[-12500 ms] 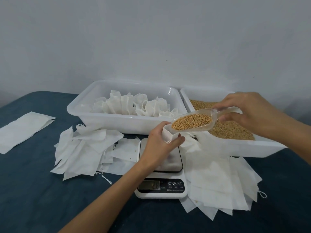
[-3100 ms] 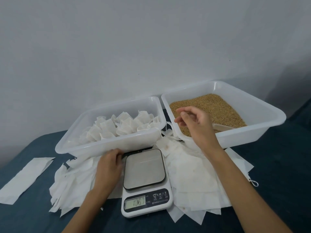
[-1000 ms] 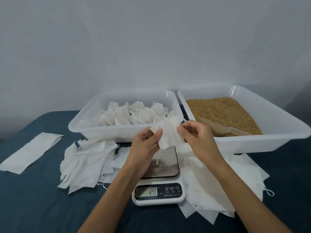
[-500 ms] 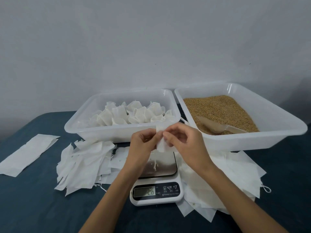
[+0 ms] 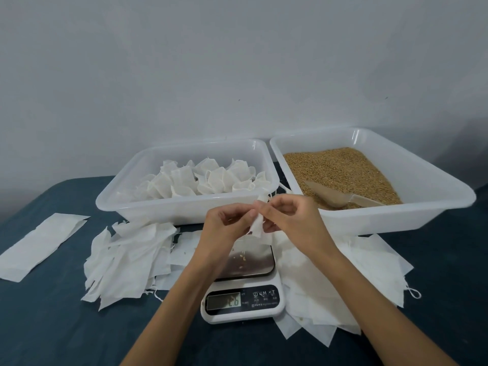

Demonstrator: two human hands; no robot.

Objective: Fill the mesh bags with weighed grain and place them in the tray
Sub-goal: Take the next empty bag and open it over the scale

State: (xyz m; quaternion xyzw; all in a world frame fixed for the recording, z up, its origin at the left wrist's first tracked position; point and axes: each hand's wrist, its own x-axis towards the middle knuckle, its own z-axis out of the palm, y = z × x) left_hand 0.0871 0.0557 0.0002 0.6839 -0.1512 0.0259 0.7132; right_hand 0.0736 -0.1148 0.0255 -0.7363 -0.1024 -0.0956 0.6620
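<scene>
we see both hands, left hand (image 5: 227, 226) and right hand (image 5: 293, 217), pinching a small crumpled white mesh bag (image 5: 257, 226) at frame centre, above the steel-topped scale (image 5: 247, 273); loose grains on its plate.

Above the scale (image 5: 244, 283), the left hand (image 5: 227, 228) and right hand (image 5: 291, 219) pinch a small mesh bag (image 5: 257, 225) between them. A tray (image 5: 184, 210) of filled bags sits at eleven o'clock, the grain tray (image 5: 396, 215) with its scoop (image 5: 340, 198) at one o'clock.
</scene>
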